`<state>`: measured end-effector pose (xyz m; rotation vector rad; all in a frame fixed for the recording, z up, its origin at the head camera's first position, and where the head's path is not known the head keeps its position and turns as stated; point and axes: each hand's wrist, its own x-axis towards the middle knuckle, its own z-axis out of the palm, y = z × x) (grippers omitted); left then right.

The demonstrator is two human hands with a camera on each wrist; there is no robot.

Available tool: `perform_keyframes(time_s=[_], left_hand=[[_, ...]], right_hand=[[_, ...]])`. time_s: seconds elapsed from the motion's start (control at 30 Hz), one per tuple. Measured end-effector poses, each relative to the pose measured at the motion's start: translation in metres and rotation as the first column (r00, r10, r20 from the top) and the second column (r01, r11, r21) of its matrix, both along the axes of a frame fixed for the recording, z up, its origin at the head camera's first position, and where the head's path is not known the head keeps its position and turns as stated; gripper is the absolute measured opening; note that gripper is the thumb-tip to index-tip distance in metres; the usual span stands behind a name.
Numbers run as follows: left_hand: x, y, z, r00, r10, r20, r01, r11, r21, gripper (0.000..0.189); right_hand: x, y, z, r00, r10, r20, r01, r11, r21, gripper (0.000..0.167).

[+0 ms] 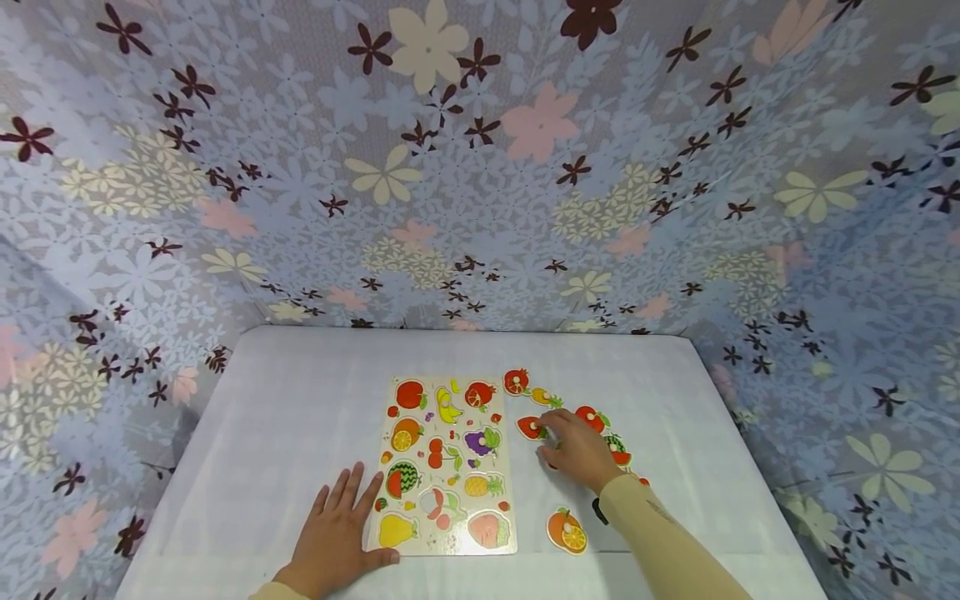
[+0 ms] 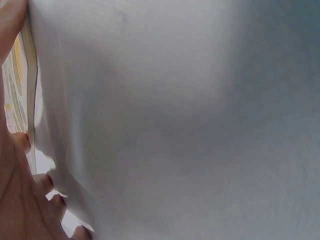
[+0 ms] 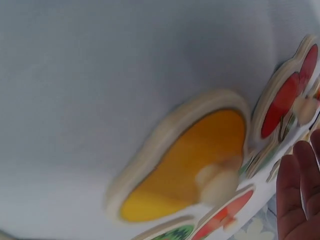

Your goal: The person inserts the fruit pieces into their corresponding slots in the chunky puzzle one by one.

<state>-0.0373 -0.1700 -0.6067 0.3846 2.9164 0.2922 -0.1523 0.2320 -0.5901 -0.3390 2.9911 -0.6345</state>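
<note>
A wooden fruit puzzle board [image 1: 420,546] lies on the white-covered table. My left hand [image 1: 335,533] rests palm down along its lower left edge, fingers spread, thumb by the bottom corner. To the board's right, my right hand [image 1: 581,450] is over loose knobbed pieces. Its index fingertip is at the strawberry piece [image 1: 527,428]; thumb and index stand apart, and contact is unclear. Straight fingers [image 3: 292,195] show in the right wrist view, near a yellow pear-shaped piece [image 3: 185,165] and a cherry piece [image 3: 280,102]. The hand mostly hides what lies beneath it.
Around the right hand lie a pomegranate piece [image 1: 516,381], a pineapple piece [image 1: 543,397], an apple piece [image 1: 590,418] and a watermelon piece [image 1: 618,452]. An orange piece [image 1: 566,532] sits nearer the front. Flowered cloth [image 1: 480,208] walls the table's back and sides.
</note>
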Motion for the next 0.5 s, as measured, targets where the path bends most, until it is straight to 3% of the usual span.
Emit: perform_keyframes(time_s=[0.2,0.5], left_hand=[[-0.001,0.000,-0.001,1.000,0.000,0.009,0.000,1.000,-0.002,0.121],[0.000,-0.002,0.003,1.000,-0.011,-0.001,0.011,1.000,0.002,0.117]], right_hand=[[-0.008,-0.009,-0.005,0.999,-0.030,0.031,0.028,0.998,0.057,0.045],[-0.013,-0.015,-0.006,0.998,0.041,-0.037,-0.037,0.993,0.115,0.041]])
